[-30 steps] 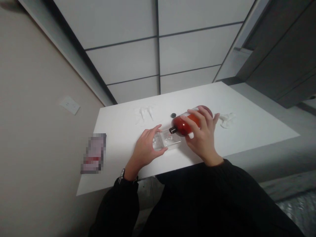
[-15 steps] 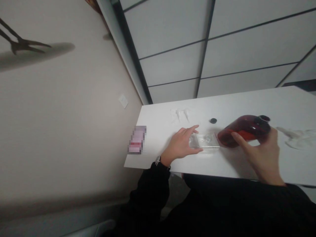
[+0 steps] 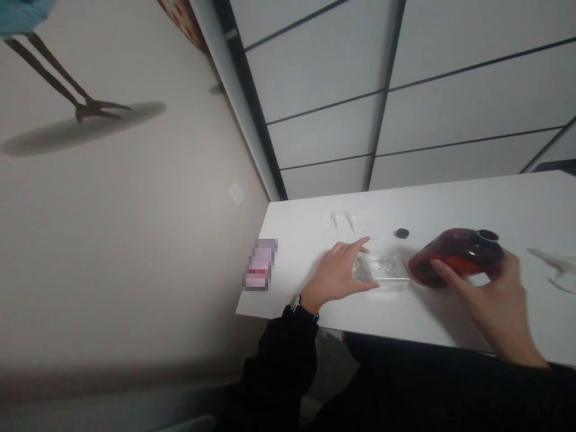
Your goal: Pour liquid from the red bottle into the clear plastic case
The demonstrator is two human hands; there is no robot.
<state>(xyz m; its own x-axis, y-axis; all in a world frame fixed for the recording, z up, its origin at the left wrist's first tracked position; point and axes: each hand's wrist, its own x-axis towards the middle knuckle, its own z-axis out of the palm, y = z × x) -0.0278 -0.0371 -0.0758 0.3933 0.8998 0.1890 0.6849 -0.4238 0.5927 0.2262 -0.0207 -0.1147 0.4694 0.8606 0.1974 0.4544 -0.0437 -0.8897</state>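
My left hand spans the left end of a clear plastic box on the white table, thumb along its near side and fingers along its far side. My right hand is closed round a dark red, see-through bottle, thumb on its near side. The bottle's uncapped mouth is toward the upper right, its other end close to the box's right end. Red liquid seems to show inside it. A small black cap lies behind the box. What the box contains is hard to make out.
Two small white nozzle-like pieces lie at the back of the white table. A blurred pink item is near the left edge. Whitish, clear plastic lies at the right. A wall borders the left side.
The whole view has shifted, so things appear slightly lower and further right. Both hands keep their holds, and the bottle stays close to the box's right end.
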